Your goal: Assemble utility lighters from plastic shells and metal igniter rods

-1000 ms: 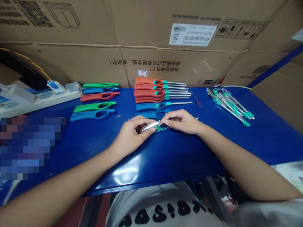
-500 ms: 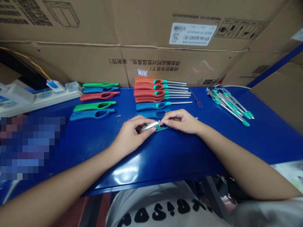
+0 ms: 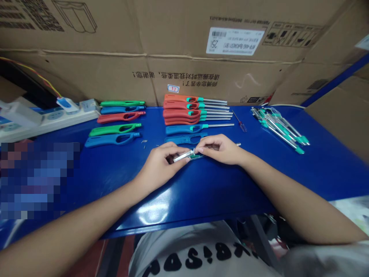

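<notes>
My left hand (image 3: 160, 161) is closed, thumb and fingers pinching a small shiny, clear-looking lighter fuel tank (image 3: 181, 156) that lies slantwise. At the tank's right end, my right hand (image 3: 221, 149) has its thumb and forefinger pressed together; what they pinch is too small and covered to make out. Beneath the fingertips shows a teal lighter part (image 3: 198, 156), mostly hidden by both hands. Just beyond them lies an open blue lighter casing (image 3: 184, 139). A metal tube end (image 3: 238, 144) sticks out past my right hand.
Lighters with metal tubes (image 3: 183, 115) lie in a row behind the hands. Several coloured handle shells (image 3: 115, 139) are at left, near tiny metal bits (image 3: 144, 142) and a power strip (image 3: 52, 122). A screwdriver (image 3: 241, 125) and teal-ended tube assemblies (image 3: 281, 129) lie right. Cardboard (image 3: 178, 38) stands behind.
Both hands stay almost in place. The tank has shifted and turned very slightly in my left hand, and my right fingertips have moved a touch at its end.
</notes>
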Available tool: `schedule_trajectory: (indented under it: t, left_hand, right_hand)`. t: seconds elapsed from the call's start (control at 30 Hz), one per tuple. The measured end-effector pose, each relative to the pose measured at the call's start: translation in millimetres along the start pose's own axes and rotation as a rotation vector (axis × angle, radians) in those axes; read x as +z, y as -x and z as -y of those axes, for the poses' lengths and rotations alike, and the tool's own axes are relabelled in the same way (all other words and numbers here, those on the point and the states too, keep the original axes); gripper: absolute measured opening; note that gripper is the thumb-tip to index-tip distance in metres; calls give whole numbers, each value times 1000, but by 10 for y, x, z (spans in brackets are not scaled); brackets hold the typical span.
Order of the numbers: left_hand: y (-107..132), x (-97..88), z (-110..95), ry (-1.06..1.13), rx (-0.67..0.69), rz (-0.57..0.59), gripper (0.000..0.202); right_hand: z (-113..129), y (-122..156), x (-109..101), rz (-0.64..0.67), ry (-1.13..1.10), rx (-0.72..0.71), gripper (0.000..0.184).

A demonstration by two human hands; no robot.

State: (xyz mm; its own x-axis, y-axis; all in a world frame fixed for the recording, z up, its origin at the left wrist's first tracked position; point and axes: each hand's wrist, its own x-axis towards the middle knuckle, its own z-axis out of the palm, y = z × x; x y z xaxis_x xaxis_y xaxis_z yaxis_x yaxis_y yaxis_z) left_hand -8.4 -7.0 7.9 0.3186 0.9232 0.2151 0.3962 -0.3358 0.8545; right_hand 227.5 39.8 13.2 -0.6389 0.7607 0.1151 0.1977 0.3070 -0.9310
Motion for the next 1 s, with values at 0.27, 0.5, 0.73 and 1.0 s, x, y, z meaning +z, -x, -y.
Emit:
schedule_trajectory:
  t: [0.27,0.5,0.73,1.0]
  left_hand:
    - [16,16,-2,12,-1,-15,20]
    - [16,38,20,3,13,0,20]
    - [6,40,26,-7,12,-8,19]
    - [-19,24,-20,8,25,-37,22]
  right_hand:
    - [-29,0,20,-5,45,23,25]
    - [-16,10,42,4,84,40,27]
    - [-22,-1,64,-19,108,50,27]
    - [50,-47,35,-76,-200,186,35]
